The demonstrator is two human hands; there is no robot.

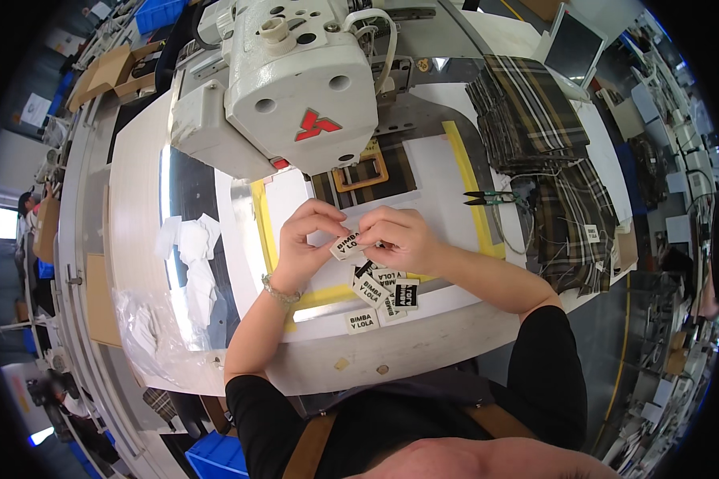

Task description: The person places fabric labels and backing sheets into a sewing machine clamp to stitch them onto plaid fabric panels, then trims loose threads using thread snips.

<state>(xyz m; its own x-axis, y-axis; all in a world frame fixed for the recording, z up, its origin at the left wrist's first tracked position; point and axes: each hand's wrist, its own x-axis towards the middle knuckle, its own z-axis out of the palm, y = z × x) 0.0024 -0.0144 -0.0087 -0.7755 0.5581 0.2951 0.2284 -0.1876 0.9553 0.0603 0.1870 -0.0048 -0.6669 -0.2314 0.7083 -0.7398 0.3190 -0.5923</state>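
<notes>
Between my two hands is a white label with dark lettering. My left hand pinches its left side between thumb and fingers; a beaded bracelet is on that wrist. With closed fingertips, my right hand grips the label's right edge, hiding part of it. Just below lies a loose pile of labels, mostly white and at least one black. Beyond my hands, a dark plaid fabric piece rests under the sewing machine, with a tan rectangular frame over it.
Green-handled thread snips lie to the right, beside stacked plaid fabric pieces. Crumpled white scraps and clear plastic cover the table's left side. Yellow tape borders the work area. A monitor stands at the back right.
</notes>
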